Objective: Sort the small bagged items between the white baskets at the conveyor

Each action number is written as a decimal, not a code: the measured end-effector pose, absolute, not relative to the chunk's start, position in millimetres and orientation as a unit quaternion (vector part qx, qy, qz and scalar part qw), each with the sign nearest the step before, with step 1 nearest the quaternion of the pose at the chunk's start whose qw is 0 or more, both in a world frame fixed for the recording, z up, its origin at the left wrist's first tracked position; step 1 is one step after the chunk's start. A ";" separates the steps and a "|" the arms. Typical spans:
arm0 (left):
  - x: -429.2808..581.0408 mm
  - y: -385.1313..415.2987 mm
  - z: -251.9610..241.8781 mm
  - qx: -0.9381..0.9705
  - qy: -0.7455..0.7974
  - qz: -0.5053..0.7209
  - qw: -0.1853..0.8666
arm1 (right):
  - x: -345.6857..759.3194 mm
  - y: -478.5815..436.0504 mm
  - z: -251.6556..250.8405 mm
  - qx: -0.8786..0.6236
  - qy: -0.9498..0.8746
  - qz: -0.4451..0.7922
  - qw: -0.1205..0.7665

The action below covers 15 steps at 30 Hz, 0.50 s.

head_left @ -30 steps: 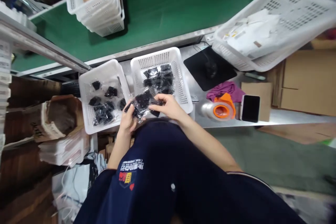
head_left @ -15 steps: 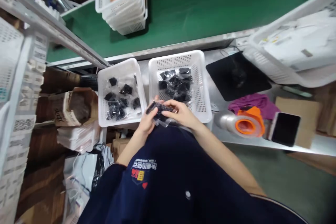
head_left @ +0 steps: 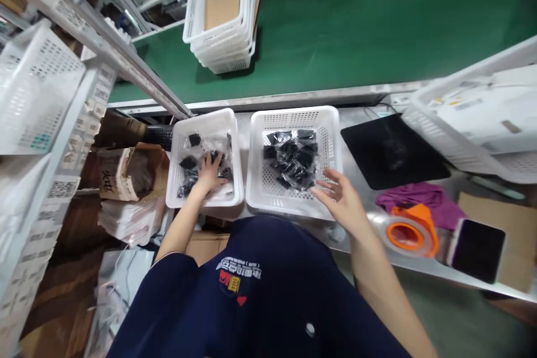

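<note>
My left hand (head_left: 208, 174) reaches into the left white basket (head_left: 175, 179), its fingers spread over small black items in clear plastic bags (head_left: 188, 163). What the black items are cannot be made out. At the right rim of the second white basket (head_left: 268, 201), my right hand (head_left: 340, 198) hovers with its fingers apart and nothing in them. A pile of bagged black items (head_left: 293, 158) lies inside that second basket, just left of my right fingertips.
Beyond the baskets runs a green belt (head_left: 335, 39) carrying a stack of white baskets (head_left: 222, 39). To the right lie a black mat (head_left: 390, 151), a purple cloth (head_left: 432, 201), an orange tape dispenser (head_left: 419, 218) and a phone (head_left: 479, 250). A metal shelf frame (head_left: 126, 70) stands left.
Both hands were together on a bagged black item in front of the baskets. They have parted: the left went into the left basket, the right moved to the right basket's edge, empty.
</note>
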State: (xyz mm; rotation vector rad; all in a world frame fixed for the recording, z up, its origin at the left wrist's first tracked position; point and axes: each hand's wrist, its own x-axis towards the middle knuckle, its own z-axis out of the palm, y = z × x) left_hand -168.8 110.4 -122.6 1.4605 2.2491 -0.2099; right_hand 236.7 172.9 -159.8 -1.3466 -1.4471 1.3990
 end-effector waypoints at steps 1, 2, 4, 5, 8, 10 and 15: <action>-162.6 104.7 -125.4 0.537 0.818 -0.059 0.199 | 236.0 169.7 -161.2 -0.521 -0.554 0.548 0.349; -156.8 99.0 -126.8 0.539 0.821 -0.045 0.180 | 234.7 166.8 -161.9 -0.522 -0.547 0.555 0.346; -149.2 89.4 -126.4 0.538 0.827 -0.033 0.161 | 231.3 162.5 -162.1 -0.524 -0.537 0.566 0.343; -148.3 85.5 -125.1 0.538 0.828 -0.029 0.159 | 229.8 161.1 -161.6 -0.526 -0.535 0.568 0.339; -157.6 75.5 -118.1 0.526 0.835 0.038 0.158 | 228.5 159.8 -158.8 -0.527 -0.545 0.568 0.320; -169.7 68.6 -110.9 0.493 0.847 0.139 0.144 | 230.0 161.1 -155.9 -0.527 -0.553 0.564 0.315; -192.5 52.2 -84.7 0.374 0.818 0.406 0.164 | 227.8 166.4 -148.3 -0.529 -0.553 0.565 0.308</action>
